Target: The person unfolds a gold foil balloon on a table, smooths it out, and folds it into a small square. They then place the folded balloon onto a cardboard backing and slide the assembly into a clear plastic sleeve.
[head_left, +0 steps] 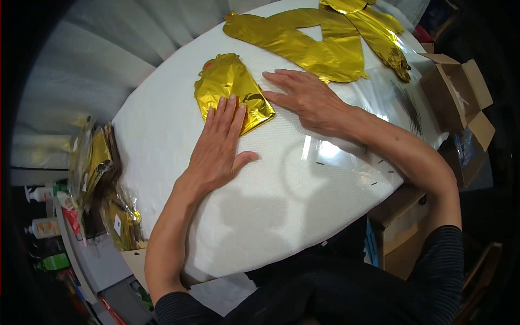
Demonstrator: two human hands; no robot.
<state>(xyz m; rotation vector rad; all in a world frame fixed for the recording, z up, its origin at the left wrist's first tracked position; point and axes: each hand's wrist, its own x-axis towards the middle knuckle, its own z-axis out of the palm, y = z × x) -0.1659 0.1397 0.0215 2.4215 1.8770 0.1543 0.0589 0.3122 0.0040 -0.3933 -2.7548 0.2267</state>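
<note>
A folded gold foil balloon [227,78] lies on the white-covered table [254,216], left of the middle. My left hand [219,138] rests flat on its lower part, fingers stretched out and thumb spread to the side. Just right of the folded balloon is my right hand [303,97], fingers apart and holding nothing; its fingertips are close to the foil's right edge. Farther back lies a flat, unfolded gold foil balloon [276,30] with a triangular opening, and another gold foil piece [374,35] overlaps it at the right.
Clear plastic sheets [352,162] and several thin dark strips [409,108] lie at the table's right. An open cardboard box [455,89] stands at the right edge. Packed gold foil bundles [97,162] sit off the left edge, beside a shelf with bottles [43,227].
</note>
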